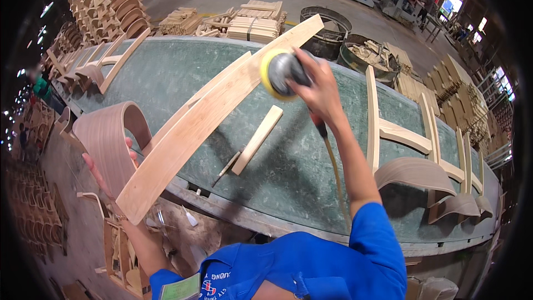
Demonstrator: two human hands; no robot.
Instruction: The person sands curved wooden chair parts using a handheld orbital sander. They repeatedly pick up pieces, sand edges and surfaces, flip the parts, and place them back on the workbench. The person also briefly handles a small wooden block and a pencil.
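Note:
My right hand [322, 86] grips a round power sander [286, 72] with a yellow pad edge. The sander, blurred by motion, is against the upper part of a long pale wooden board [194, 128]. This board belongs to a chair frame, raised at a slant over the green table, with a curved brown bentwood piece [108, 133] at its lower left. My left hand [97, 173] holds the frame by the bentwood piece, its fingers to either side and its palm partly hidden behind the wood.
A short wooden block [258, 139] and a pen-like stick [226, 169] lie on the green table [300, 161]. Similar chair frames [405, 136] stand at right and far left [105, 64]. Beyond are wood stacks [255, 25] and round bins [369, 53]. The sander's cord [336, 172] trails toward me.

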